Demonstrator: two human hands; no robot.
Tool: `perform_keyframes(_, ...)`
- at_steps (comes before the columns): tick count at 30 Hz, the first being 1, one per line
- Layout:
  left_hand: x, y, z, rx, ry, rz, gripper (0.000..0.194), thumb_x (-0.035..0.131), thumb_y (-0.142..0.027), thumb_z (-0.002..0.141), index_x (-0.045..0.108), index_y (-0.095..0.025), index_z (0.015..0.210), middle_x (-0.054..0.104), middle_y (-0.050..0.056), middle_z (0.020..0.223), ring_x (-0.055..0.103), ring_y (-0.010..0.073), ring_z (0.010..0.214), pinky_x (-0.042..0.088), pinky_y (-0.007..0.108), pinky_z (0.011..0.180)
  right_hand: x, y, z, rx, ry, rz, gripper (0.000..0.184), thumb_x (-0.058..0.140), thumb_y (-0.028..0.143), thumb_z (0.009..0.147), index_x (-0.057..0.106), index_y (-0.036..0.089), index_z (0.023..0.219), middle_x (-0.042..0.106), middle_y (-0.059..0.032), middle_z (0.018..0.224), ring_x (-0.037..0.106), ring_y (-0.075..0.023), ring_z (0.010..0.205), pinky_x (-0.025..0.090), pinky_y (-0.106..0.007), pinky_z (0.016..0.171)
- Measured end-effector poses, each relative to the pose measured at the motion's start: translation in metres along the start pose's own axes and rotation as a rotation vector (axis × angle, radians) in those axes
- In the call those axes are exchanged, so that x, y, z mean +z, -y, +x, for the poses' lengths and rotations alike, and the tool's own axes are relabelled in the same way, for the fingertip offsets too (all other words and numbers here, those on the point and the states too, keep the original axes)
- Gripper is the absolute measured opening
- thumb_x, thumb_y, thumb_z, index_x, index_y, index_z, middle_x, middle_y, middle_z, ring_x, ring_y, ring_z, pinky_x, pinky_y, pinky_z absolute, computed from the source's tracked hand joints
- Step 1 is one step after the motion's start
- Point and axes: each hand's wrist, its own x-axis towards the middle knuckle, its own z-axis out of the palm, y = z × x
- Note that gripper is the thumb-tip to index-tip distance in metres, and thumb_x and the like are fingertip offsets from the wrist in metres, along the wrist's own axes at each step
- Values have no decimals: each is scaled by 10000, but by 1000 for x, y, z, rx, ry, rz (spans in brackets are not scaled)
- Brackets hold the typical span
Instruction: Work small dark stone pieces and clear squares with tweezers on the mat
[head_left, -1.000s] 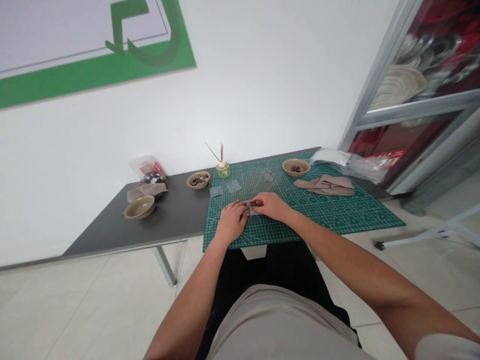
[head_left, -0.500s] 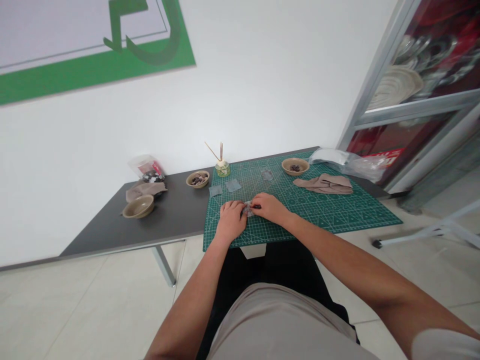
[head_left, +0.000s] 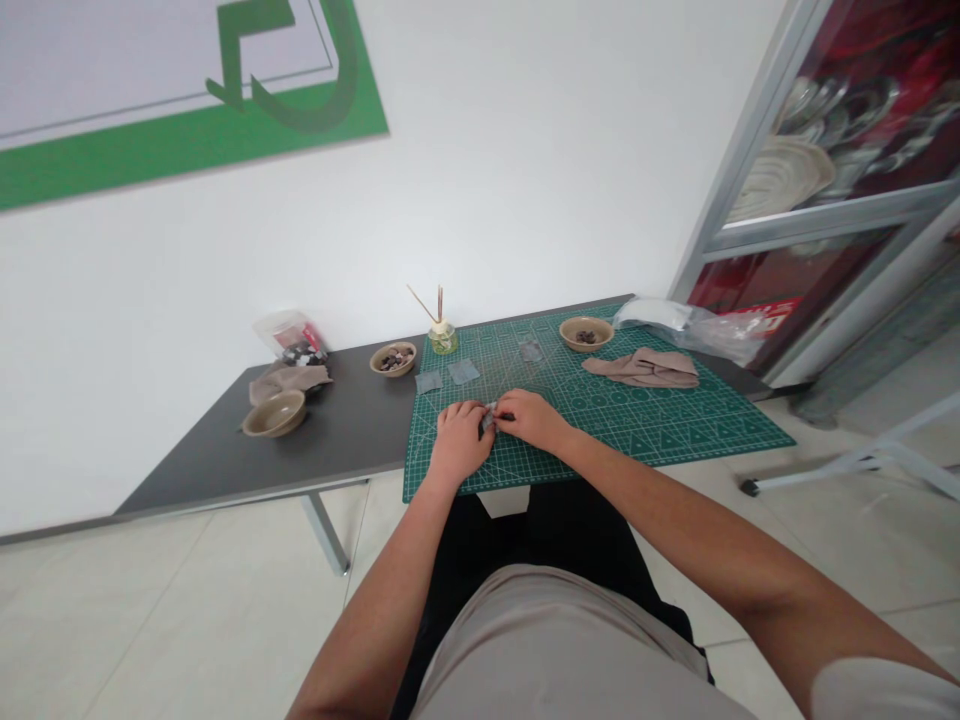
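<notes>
My left hand and my right hand meet over the near part of the green cutting mat. Both pinch a small clear pouch with something dark inside it. Their fingers are curled closed around it. Two more small clear pouches lie flat on the mat just beyond my hands, and a third lies farther back.
On the dark table stand an empty tan bowl, a bowl of dark pieces, another such bowl, a reed diffuser, a folded beige cloth, plastic bags and a glass cabinet.
My hands have stayed together on the small pouch, with only slight finger movement. The view has shifted a little to the right.
</notes>
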Motion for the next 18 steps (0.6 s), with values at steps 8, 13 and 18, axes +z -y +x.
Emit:
perform_keyframes(8, -2, 0, 0, 3, 16, -10, 234, 578, -290, 861, 661, -227, 1071, 662, 76, 1149, 523, 286, 1115, 391, 468, 988, -1, 5, 3, 71, -12, -11, 105, 673, 179, 835, 722, 164, 743, 694, -50, 834, 610, -187, 864, 436, -297, 801)
perform_keyframes(13, -6, -4, -1, -17, 52, 10, 270, 556, -325, 873, 649, -228, 1108, 651, 60, 1178, 513, 264, 1138, 390, 442, 1002, -1, 1, 3, 43, 26, 29, 83, 681, 206, 836, 733, 185, 775, 697, -36, 853, 606, -177, 862, 427, -286, 803)
perform_keyframes(18, -9, -6, 0, -37, 70, 25, 273, 546, -288, 867, 639, -226, 1116, 647, 46, 1195, 507, 246, 1156, 367, 426, 1028, 2, 4, 7, 122, -19, -2, 139, 656, 196, 847, 721, 170, 727, 689, -51, 827, 594, -183, 849, 412, -290, 783)
